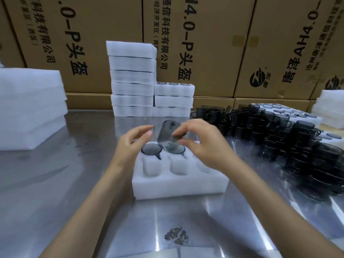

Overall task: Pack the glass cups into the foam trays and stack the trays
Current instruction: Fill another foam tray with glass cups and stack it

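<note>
A white foam tray (178, 185) lies on the metal table in front of me. Two smoky glass cups sit in its far row, one at the left (151, 149) and one in the middle (175, 148). The near pockets hold nothing. My right hand (202, 146) pinches a blurred glass cup (168, 132), tilted, above the tray's far row. My left hand (133, 146) hovers beside that cup with fingers loosely curled; I cannot tell whether its fingertips touch the glass.
Two stacks of packed foam trays (133, 79) (174, 98) stand at the back against cardboard boxes (204, 43). A heap of loose dark glass cups (279, 138) covers the table's right side. Foam sheets (29, 108) are piled at the left, more trays (290, 112) far right.
</note>
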Motion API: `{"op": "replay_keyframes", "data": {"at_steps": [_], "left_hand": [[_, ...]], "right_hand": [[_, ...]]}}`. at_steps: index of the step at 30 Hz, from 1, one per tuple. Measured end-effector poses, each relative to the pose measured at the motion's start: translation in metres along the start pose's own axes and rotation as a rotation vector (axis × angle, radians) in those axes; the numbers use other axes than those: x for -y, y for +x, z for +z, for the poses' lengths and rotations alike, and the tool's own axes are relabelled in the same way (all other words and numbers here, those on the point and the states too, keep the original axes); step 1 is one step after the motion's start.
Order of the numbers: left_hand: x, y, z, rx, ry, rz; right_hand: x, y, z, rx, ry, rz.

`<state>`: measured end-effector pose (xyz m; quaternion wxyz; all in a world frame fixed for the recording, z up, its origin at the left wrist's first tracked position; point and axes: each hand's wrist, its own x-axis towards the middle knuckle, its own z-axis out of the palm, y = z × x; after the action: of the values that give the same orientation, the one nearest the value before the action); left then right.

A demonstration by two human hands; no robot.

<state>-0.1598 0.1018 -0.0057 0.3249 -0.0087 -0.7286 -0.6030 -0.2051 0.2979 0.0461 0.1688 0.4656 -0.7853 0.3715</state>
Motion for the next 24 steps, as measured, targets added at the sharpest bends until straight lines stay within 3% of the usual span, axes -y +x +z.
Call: {"op": "replay_keyframes", "data": {"at_steps": [4, 11, 17, 20, 24], "left_hand": [[-0.011, -0.003, 0.004, 0.116, -0.106, 0.004], [-0.01, -0.013, 0.009, 0.024, -0.118, 0.009], [0.0, -0.026, 0.002, 0.135, -0.02, 0.064], [0.009, -0.034, -0.013, 0.268, 0.1, 0.019], [0.025, -0.042, -0.043, 0.436, 0.085, -0.026]], "right_hand": [[0.007, -0.004, 0.031, 0.025, 0.129, 0.012], [-0.003, -0.015, 0.054, -0.127, 0.383, 0.134], [-0.001, -0.022, 0.056, -0.005, 0.311, 0.119], [0.0, -0.022, 0.054, 0.093, 0.275, 0.122], [0.001, -0.023, 0.053, 0.202, 0.244, 0.123]]}}
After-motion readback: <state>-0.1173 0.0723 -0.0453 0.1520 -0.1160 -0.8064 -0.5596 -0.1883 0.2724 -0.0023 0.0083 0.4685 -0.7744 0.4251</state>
